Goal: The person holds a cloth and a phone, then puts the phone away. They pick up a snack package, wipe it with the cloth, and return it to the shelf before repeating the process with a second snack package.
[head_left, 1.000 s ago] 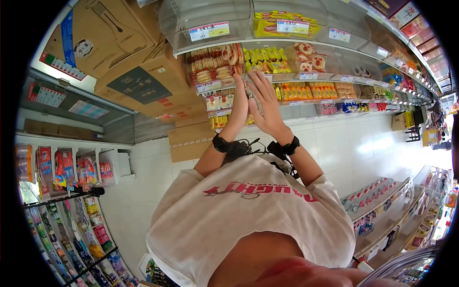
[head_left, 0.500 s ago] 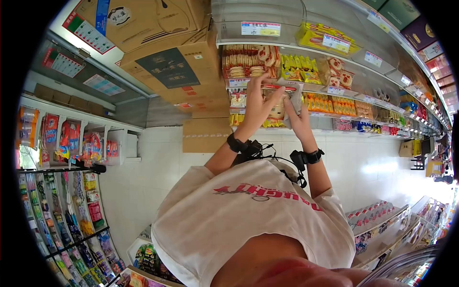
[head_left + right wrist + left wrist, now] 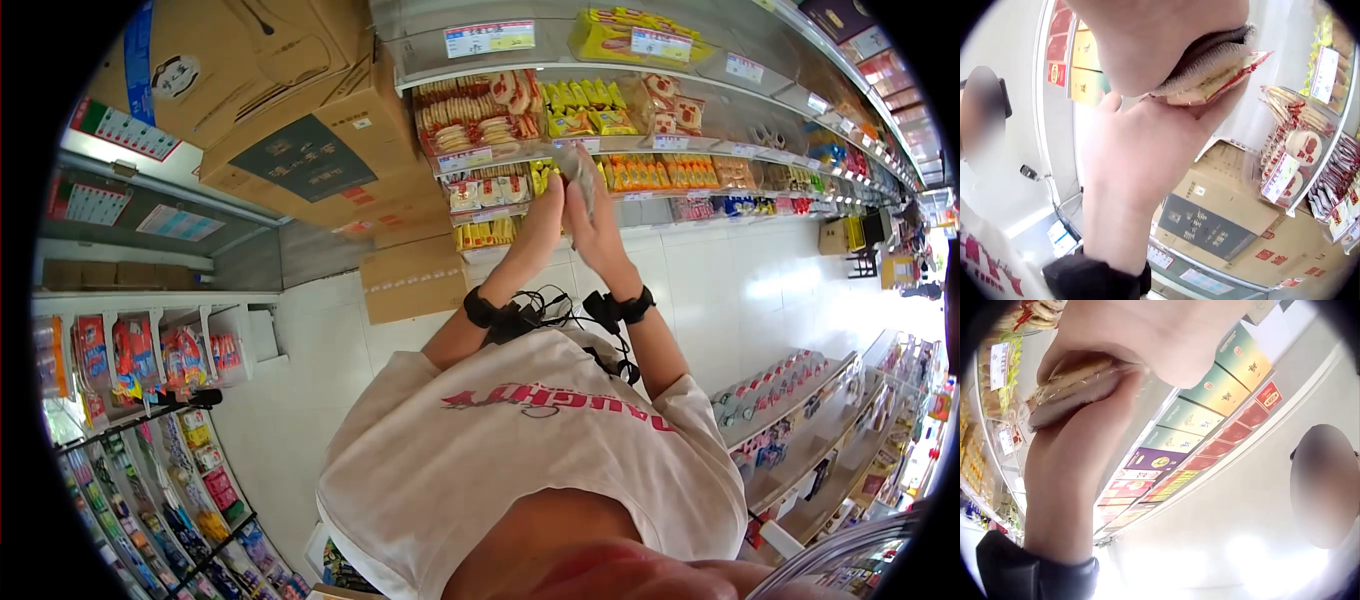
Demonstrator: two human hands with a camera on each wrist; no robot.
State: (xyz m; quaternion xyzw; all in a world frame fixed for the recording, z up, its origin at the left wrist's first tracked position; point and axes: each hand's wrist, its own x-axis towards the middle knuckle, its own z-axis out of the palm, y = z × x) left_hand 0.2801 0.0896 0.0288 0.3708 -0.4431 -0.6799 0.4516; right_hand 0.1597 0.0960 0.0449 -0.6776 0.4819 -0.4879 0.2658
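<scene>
Grey, fabric-like piece [image 3: 1211, 67]; clear, red-edged packet [image 3: 1229, 79] | your left hand [image 3: 538, 230], right hand [image 3: 600, 232]: palms clamped on both | likely to prevent slipping

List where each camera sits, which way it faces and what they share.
Head: on the head, facing forward and down at left hand, right hand, shirt and snack shelves.
Left wrist: faces across the left hand at the right hand; boxes beyond.
Right wrist: faces across the right hand at the left hand; cartons beyond.
Shared: both wrist views show grey cloth between the hands.
</scene>
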